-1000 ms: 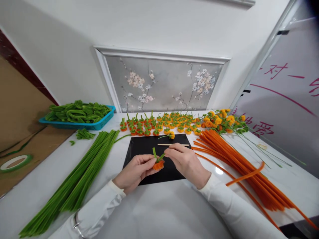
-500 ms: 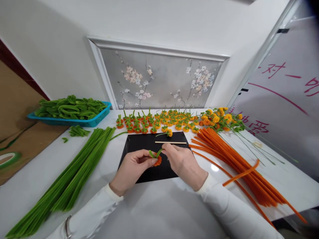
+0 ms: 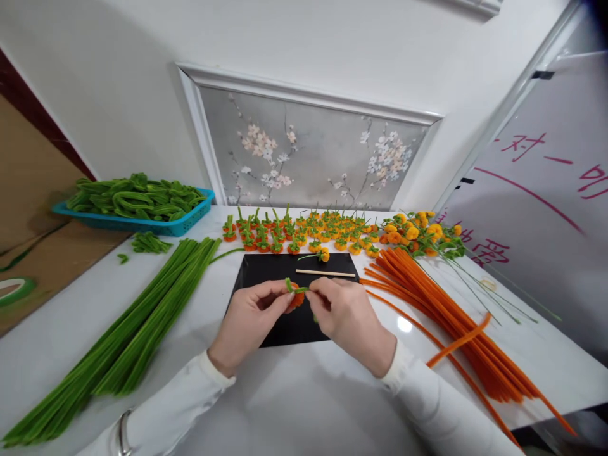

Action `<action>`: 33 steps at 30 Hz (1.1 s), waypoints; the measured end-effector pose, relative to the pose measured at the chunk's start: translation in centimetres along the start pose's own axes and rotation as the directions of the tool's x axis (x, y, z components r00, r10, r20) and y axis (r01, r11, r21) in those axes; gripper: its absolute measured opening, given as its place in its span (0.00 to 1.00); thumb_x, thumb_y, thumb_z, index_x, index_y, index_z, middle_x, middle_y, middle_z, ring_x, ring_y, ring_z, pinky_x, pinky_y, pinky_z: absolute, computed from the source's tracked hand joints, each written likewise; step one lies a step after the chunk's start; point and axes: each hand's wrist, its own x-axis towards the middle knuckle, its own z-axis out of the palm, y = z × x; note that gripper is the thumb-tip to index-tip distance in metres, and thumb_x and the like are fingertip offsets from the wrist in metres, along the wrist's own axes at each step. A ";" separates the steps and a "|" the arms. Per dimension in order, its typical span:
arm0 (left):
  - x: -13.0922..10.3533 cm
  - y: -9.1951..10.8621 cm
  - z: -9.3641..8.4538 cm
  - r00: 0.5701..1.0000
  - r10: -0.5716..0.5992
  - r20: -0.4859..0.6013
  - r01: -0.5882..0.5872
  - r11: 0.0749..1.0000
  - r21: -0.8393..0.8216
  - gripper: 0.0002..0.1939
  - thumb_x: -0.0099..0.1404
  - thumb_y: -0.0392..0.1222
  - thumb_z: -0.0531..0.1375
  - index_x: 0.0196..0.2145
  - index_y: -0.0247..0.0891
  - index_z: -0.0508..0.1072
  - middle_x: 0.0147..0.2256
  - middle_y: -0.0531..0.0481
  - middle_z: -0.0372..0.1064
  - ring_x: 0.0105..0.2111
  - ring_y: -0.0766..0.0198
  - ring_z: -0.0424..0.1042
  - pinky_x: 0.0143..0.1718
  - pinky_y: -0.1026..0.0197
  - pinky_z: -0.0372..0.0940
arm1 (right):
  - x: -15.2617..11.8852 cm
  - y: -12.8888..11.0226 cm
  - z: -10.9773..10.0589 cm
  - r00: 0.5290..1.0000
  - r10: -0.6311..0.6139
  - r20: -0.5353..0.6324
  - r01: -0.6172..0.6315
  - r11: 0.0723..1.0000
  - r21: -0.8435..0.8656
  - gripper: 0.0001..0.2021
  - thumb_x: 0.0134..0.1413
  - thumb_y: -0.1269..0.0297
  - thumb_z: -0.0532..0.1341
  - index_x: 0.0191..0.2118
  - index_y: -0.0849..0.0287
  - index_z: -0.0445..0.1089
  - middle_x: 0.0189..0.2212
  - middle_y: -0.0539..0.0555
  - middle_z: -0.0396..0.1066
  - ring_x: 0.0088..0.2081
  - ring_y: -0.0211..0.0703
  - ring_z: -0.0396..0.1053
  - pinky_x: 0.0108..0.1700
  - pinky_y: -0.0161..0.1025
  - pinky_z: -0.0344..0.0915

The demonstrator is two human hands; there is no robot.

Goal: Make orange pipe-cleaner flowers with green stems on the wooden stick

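Over a black mat (image 3: 266,271), my left hand (image 3: 254,322) pinches a small orange pipe-cleaner flower (image 3: 298,299) between thumb and fingertips. A green pipe cleaner (image 3: 300,290) sticks up from the flower's top and runs across to the right. My right hand (image 3: 350,320) is closed on the free end of that green strip. On the mat behind my hands lie a thin wooden stick (image 3: 325,273) and a single yellow flower (image 3: 323,254) with a green stem. Part of the orange flower is hidden by my left fingers.
Rows of orange flower heads (image 3: 263,239) and yellow ones (image 3: 341,242) stand behind the mat. Green pipe cleaners (image 3: 142,323) lie left, orange ones (image 3: 446,316) right. A blue basket (image 3: 190,220) of green pieces and a flower bunch (image 3: 418,231) stand farther back.
My right hand has pulled the green strip down from a raised slant to nearly level across the flower. The orange flower has tilted and moved slightly up. The view has shifted a little.
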 end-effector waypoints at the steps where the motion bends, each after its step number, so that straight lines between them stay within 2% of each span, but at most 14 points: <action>1: -0.1 0.0 0.0 1.000 0.022 -0.011 -0.021 1.000 0.011 0.05 0.54 0.40 0.64 0.30 0.37 0.78 0.33 0.49 0.76 0.34 0.60 0.73 0.40 0.61 0.70 | 0.1 -0.1 0.2 0.993 0.105 0.053 -0.112 0.982 0.155 0.09 0.57 0.67 0.55 0.27 0.59 0.68 0.18 0.50 0.65 0.21 0.35 0.61 0.25 0.34 0.57; 3: -0.2 0.0 0.0 0.997 0.069 -0.031 -0.067 0.996 0.050 0.05 0.55 0.40 0.63 0.30 0.38 0.78 0.35 0.49 0.76 0.35 0.60 0.73 0.40 0.61 0.70 | 0.3 -0.1 0.6 0.932 0.268 0.243 -0.353 0.819 0.453 0.10 0.55 0.62 0.57 0.26 0.60 0.66 0.17 0.47 0.64 0.18 0.32 0.60 0.20 0.30 0.56; 5: -0.3 0.0 0.0 0.993 0.111 -0.049 -0.106 0.990 0.091 0.04 0.55 0.40 0.63 0.28 0.38 0.78 0.36 0.48 0.76 0.36 0.58 0.73 0.40 0.61 0.70 | 0.4 -0.3 0.9 0.851 0.320 0.417 -0.525 0.574 0.629 0.11 0.52 0.58 0.59 0.27 0.61 0.65 0.18 0.47 0.66 0.16 0.31 0.62 0.17 0.28 0.59; 6: -0.3 -0.1 0.0 0.990 0.128 -0.055 -0.122 0.987 0.107 0.04 0.54 0.40 0.63 0.28 0.38 0.78 0.36 0.47 0.76 0.37 0.57 0.73 0.41 0.60 0.69 | 0.4 -0.4 1.1 0.826 0.325 0.461 -0.564 0.478 0.674 0.12 0.51 0.56 0.60 0.27 0.61 0.64 0.18 0.48 0.67 0.16 0.31 0.63 0.17 0.28 0.60; 8: -0.3 -0.2 0.0 0.986 0.160 -0.050 -0.152 0.979 0.138 0.05 0.55 0.40 0.63 0.28 0.39 0.79 0.37 0.46 0.76 0.39 0.56 0.73 0.43 0.60 0.68 | 0.2 -0.5 1.3 0.824 0.325 0.464 -0.563 0.390 0.728 0.15 0.49 0.53 0.62 0.30 0.60 0.62 0.20 0.47 0.68 0.17 0.32 0.66 0.18 0.29 0.65; 13: -0.3 -0.8 -0.3 0.977 0.213 0.000 -0.209 0.959 0.193 0.07 0.57 0.39 0.61 0.32 0.40 0.80 0.41 0.45 0.75 0.41 0.56 0.73 0.44 0.59 0.68 | -0.5 -0.3 1.7 0.881 0.223 0.417 -0.473 0.437 0.765 0.15 0.54 0.51 0.58 0.35 0.59 0.59 0.25 0.49 0.70 0.23 0.37 0.73 0.25 0.34 0.72; 16: -0.4 -0.9 -0.3 0.975 0.221 0.028 -0.222 0.948 0.229 0.08 0.59 0.38 0.60 0.33 0.40 0.80 0.41 0.45 0.75 0.42 0.56 0.73 0.44 0.59 0.68 | -0.7 0.1 1.5 0.876 0.183 0.446 -0.478 0.444 0.757 0.14 0.56 0.51 0.56 0.37 0.58 0.58 0.27 0.49 0.69 0.25 0.39 0.74 0.26 0.35 0.73; 19: -0.5 -1.0 -0.2 0.969 0.234 0.080 -0.246 0.938 0.245 0.09 0.60 0.38 0.59 0.33 0.40 0.80 0.41 0.45 0.74 0.42 0.57 0.72 0.44 0.60 0.67 | -0.8 0.1 1.2 0.861 0.213 0.461 -0.504 0.472 0.723 0.13 0.56 0.53 0.56 0.36 0.58 0.58 0.24 0.47 0.69 0.21 0.38 0.73 0.20 0.32 0.69; 21: -0.6 -1.0 -0.1 0.965 0.237 0.115 -0.258 0.937 0.237 0.09 0.60 0.37 0.58 0.33 0.40 0.80 0.41 0.45 0.74 0.42 0.58 0.72 0.43 0.61 0.67 | -0.8 -0.2 1.0 0.854 0.248 0.457 -0.518 0.478 0.709 0.12 0.55 0.54 0.57 0.34 0.58 0.58 0.21 0.46 0.69 0.15 0.34 0.68 0.15 0.27 0.62; 23: -0.6 -1.0 0.0 0.965 0.226 0.130 -0.249 0.946 0.206 0.10 0.60 0.37 0.58 0.32 0.40 0.80 0.41 0.45 0.73 0.40 0.59 0.73 0.41 0.62 0.67 | -0.7 -0.7 1.0 0.841 0.298 0.452 -0.541 0.444 0.714 0.12 0.53 0.55 0.59 0.31 0.58 0.59 0.16 0.44 0.68 0.10 0.28 0.58 0.10 0.24 0.51; 25: -0.6 -0.9 0.1 0.974 0.192 0.119 -0.209 0.967 0.149 0.09 0.59 0.37 0.58 0.30 0.38 0.80 0.41 0.45 0.73 0.37 0.60 0.72 0.37 0.63 0.67 | -0.7 -1.0 0.9 0.821 0.355 0.446 -0.564 0.385 0.731 0.13 0.51 0.55 0.61 0.29 0.59 0.61 0.11 0.42 0.63 0.08 0.26 0.49 0.09 0.24 0.43; 27: -0.6 -0.6 0.1 0.984 0.133 0.123 -0.141 0.988 0.057 0.07 0.58 0.37 0.60 0.28 0.36 0.79 0.37 0.45 0.73 0.32 0.64 0.70 0.32 0.65 0.66 | -0.6 -0.9 0.9 0.805 0.401 0.437 -0.578 0.362 0.731 0.13 0.49 0.55 0.62 0.28 0.59 0.64 0.09 0.41 0.59 0.08 0.25 0.45 0.09 0.25 0.41; 30: -0.5 -0.1 0.0 0.981 0.018 0.192 -0.001 0.996 -0.088 0.07 0.58 0.39 0.60 0.28 0.34 0.76 0.26 0.51 0.70 0.23 0.70 0.63 0.24 0.68 0.61 | -0.3 -0.2 0.6 0.828 0.371 0.420 -0.558 0.470 0.684 0.13 0.49 0.54 0.63 0.31 0.60 0.68 0.11 0.41 0.58 0.11 0.26 0.47 0.12 0.26 0.44; 33: -0.5 0.0 0.0 0.965 -0.064 0.254 0.102 0.985 -0.142 0.07 0.58 0.41 0.60 0.28 0.33 0.74 0.21 0.55 0.66 0.21 0.72 0.61 0.25 0.69 0.62 | -0.1 0.9 0.2 0.902 0.245 0.356 -0.426 0.639 0.640 0.10 0.51 0.58 0.62 0.31 0.61 0.71 0.18 0.45 0.63 0.17 0.29 0.54 0.19 0.28 0.53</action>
